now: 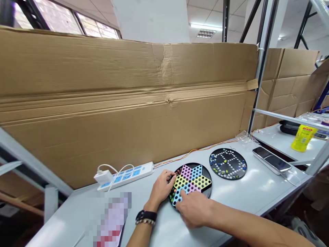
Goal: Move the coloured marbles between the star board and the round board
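Note:
A round black Chinese checkers board (pixel 203 175) with a coloured star lies on the pale table (pixel 257 192). My left hand (pixel 161 188), with a dark bracelet at the wrist, rests on the board's left rim, fingers curled over the marbles there. My right hand (pixel 194 207) lies over the board's near edge, fingers pressed down on the blue point of the star; what they hold, if anything, is hidden. A second round black board (pixel 228 163) with white holes and a few marbles sits just to the right.
A white power strip (pixel 128 175) with a charger lies to the left by the tall cardboard wall (pixel 128 103). A phone (pixel 272 159) lies at the right, with a yellow bottle (pixel 303 137) beyond it. Metal frame posts (pixel 259 68) stand at the right.

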`<action>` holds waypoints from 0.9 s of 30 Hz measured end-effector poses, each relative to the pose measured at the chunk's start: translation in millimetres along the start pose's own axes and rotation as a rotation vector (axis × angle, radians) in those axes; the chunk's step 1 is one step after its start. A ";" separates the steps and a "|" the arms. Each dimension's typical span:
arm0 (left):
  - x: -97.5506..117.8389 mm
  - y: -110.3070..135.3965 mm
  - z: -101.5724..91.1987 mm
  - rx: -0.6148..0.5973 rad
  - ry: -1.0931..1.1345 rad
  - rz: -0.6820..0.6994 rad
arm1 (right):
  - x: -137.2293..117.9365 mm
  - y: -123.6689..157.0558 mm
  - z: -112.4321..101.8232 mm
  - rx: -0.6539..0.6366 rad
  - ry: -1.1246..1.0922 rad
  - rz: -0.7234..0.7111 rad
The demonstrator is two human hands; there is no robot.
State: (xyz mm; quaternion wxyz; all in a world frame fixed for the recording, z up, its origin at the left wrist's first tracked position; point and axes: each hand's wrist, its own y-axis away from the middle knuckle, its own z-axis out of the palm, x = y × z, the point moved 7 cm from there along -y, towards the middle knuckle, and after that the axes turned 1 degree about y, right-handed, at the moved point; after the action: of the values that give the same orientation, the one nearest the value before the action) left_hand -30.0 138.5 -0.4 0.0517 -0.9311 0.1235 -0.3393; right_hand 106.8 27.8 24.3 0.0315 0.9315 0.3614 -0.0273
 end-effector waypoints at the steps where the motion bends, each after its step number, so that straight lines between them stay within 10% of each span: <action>1: -0.8 -0.3 0.3 0.000 0.002 0.002 | 1.2 -0.4 0.7 -0.013 -0.003 0.008; 18: 0.3 -1.3 -0.6 0.020 0.024 0.010 | 36.4 6.5 -19.7 -0.164 -0.337 -0.134; 27: 0.1 -0.6 -1.3 0.010 0.024 0.009 | 29.5 6.5 -22.2 -0.160 -0.100 -0.082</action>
State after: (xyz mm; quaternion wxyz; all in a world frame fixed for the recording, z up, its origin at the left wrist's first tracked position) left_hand -30.6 139.1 0.8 0.0563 -0.9261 0.1267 -0.3508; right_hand 133.6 44.6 44.5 0.1227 0.9079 0.3981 -0.0462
